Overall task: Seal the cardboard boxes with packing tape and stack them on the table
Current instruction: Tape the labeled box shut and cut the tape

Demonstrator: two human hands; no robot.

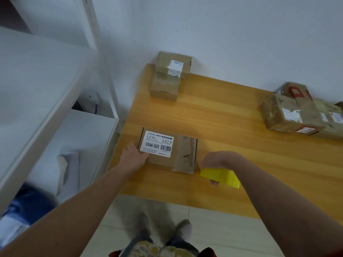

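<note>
Nearest, the right hand [217, 161] grasps a yellow dispenser [220, 176]. Its fingers [214, 182] are wrapped under the body, and one tip shows below the yellow edge. The dispenser sits just beside the near-right corner of the box [168, 151]. I cannot tell whether it touches the cardboard.

The left hand [134, 156] grips the box at its near-left corner, thumb over the top edge beside the label [157, 143]. The rest of its fingers are hidden down the left side.

The box lies flat near the front-left of the surface [232, 130], with its long axis running left to right between the two hands. So the left hand pins one end and the dispenser waits at the other. A tape pass would most likely run along that axis, from the right end toward the left. The box's right part looks scuffed and torn, and whether tape already covers it is unclear.

Farther back, a stack [169, 76] of two small boxes stands at the far-left corner against the wall, well apart from the held box. It is probably where this one goes. The left hand is the nearer one for that lift.

Larger battered boxes [295, 112] sit at the far right.
</note>
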